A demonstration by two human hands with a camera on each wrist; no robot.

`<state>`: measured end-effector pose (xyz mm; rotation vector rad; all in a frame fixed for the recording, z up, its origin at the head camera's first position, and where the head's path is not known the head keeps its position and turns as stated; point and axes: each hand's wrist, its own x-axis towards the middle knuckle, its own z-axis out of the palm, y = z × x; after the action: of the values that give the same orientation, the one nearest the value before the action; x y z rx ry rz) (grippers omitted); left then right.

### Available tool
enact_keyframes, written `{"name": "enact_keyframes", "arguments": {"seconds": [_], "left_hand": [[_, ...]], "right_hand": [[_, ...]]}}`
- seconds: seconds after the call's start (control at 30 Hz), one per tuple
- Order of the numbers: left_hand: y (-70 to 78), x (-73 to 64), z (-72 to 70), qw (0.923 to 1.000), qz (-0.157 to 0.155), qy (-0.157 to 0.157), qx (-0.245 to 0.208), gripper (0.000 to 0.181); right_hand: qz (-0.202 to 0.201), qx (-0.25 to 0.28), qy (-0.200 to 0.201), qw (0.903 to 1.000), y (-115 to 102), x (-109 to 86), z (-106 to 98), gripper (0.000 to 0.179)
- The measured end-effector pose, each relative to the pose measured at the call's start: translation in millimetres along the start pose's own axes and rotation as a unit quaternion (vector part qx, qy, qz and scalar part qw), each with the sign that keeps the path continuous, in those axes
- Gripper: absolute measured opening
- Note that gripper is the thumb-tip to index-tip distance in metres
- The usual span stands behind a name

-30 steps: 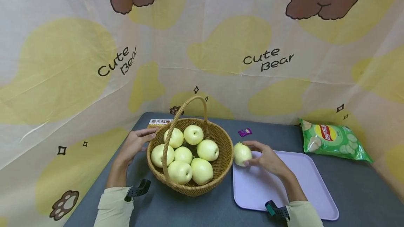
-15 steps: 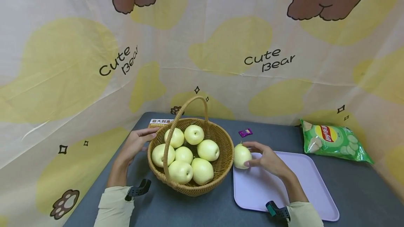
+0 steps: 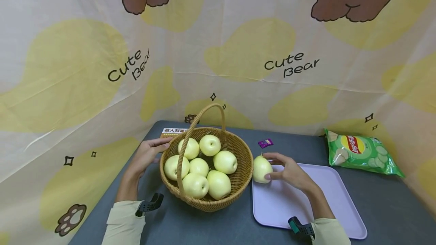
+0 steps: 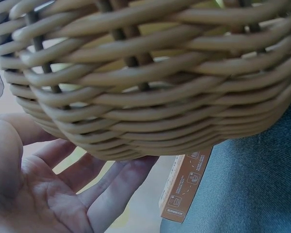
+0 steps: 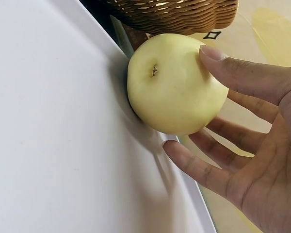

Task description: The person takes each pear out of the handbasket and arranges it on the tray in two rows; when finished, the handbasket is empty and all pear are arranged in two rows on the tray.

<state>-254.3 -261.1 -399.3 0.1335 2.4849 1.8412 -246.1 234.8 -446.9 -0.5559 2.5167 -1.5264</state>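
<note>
A wicker basket (image 3: pixel 244 165) with a tall handle stands on the dark table, holding several pale green pears (image 3: pixel 195 185). My left hand (image 3: pixel 144 157) rests its fingertips against the basket's left side. In the left wrist view the fingers (image 4: pixel 119 182) of that hand lie loosely extended under the basket's bulging wall. Right of the basket, my right hand (image 3: pixel 287 173) holds one pear (image 3: pixel 261 169) between thumb and fingers, stem up, at the left edge of a lilac tray (image 3: pixel 282 207). The right wrist view shows the thumb (image 5: pixel 213 53) on the pear's side.
A small purple-wrapped candy (image 3: pixel 265 143) lies behind the tray. A green chip bag (image 3: pixel 362 152) sits at the back right. Behind the basket's left side, a printed box (image 3: pixel 172 132) shows partly. A patterned cloth (image 3: pixel 238 56) hangs around the table.
The pear in my right hand has tilted more upright, its stem now pointing up, and sits slightly lower at the tray's edge. My left hand stays on the basket.
</note>
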Motion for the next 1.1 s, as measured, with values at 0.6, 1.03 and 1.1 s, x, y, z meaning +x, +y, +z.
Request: {"name": "enact_keyframes", "arguments": {"seconds": [0.6,1.03,1.1], "left_hand": [[1.0,0.0,-0.1,1.0000,-0.005,0.006,0.006,0.046],[0.8,-0.4,-0.3,1.0000,-0.003,0.002,-0.003,0.046],[1.1,0.1,0.0,1.0000,-0.004,0.002,0.000,0.046]], "right_hand": [[0.003,-0.027,0.043,0.9987,-16,-9.4,-15,0.071],[-0.039,-0.002,0.048,0.9981,-44,-10.1,-10,0.069],[-0.045,0.006,0.043,0.9980,-49,-10.4,-8,0.068]]}}
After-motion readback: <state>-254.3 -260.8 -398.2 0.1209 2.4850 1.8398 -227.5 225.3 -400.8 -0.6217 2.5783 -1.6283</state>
